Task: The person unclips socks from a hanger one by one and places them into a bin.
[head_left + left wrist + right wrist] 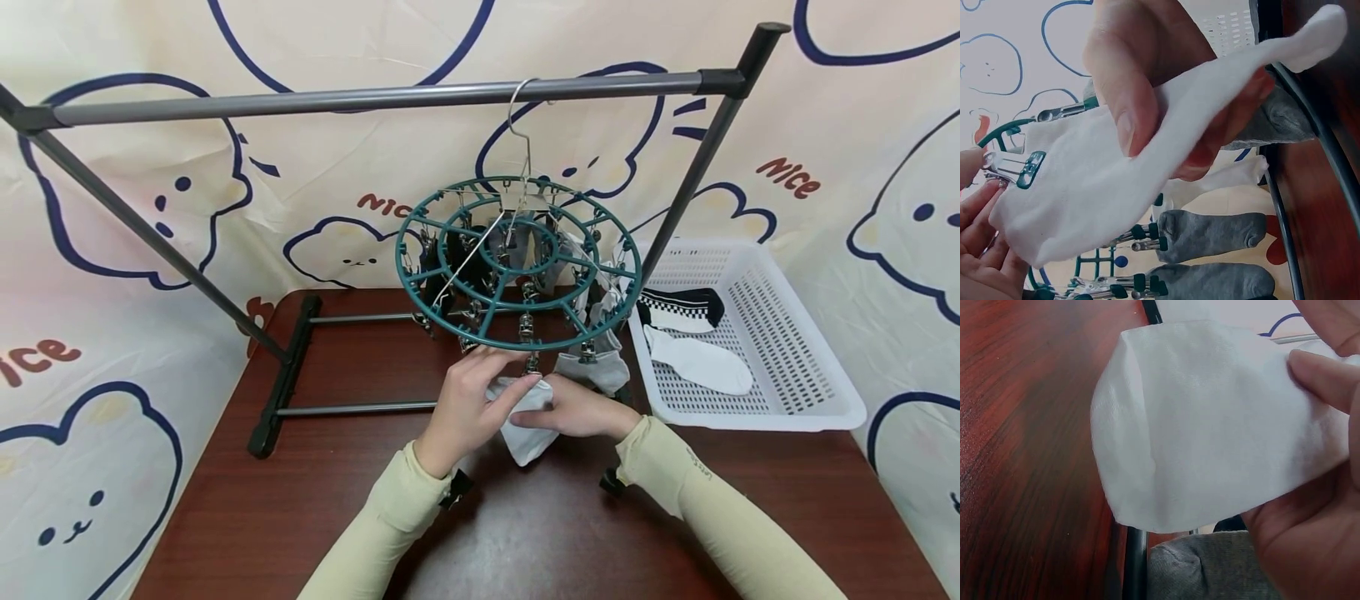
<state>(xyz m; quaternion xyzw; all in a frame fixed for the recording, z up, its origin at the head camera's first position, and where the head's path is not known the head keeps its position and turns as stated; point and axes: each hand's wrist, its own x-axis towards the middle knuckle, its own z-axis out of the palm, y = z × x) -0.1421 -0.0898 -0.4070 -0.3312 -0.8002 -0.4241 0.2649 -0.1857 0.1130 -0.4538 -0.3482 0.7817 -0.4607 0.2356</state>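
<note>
A white sock (527, 446) hangs below the near rim of a round green clip hanger (491, 310). At the sock's upper end, my left hand (467, 407) pinches a metal clip (1011, 167) with green tips; the clip's tips lie over the fabric in the left wrist view. My right hand (579, 408) holds the same sock (1210, 425) between thumb and fingers, partway along it, with the toe end sticking out. Grey socks (1213, 236) hang from other clips close by, and one grey sock (603, 372) is just behind my right hand.
The hanger hooks over the dark rail (337, 102) of a standing rack, whose foot (285, 375) rests on the brown table (345, 492). A white basket (765, 419) at the right holds a black-and-white checked sock (678, 310) and a white sock (701, 364).
</note>
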